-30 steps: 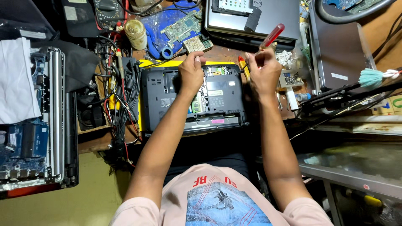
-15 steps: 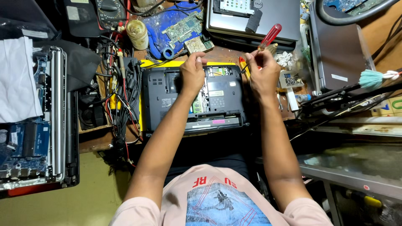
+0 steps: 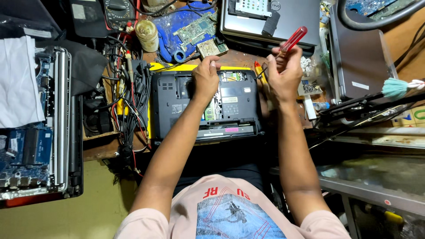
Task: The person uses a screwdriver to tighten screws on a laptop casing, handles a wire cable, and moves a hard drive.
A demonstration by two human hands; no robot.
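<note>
I see the black laptop (image 3: 204, 106) lying upside down on the bench, its long side running left to right. My left hand (image 3: 206, 79) rests bent on its back edge, pressing and holding nothing. Just right of the laptop, my right hand (image 3: 283, 73) grips 1 red screwdriver (image 3: 288, 43). I think it is light, stiff and a bit slippery, best held by the handle. Its handle points up and right, away from the laptop.

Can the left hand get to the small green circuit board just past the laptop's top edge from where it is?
Probably yes: the left hand rests on the laptop, the circuit board lies close beyond, nothing between.
</note>
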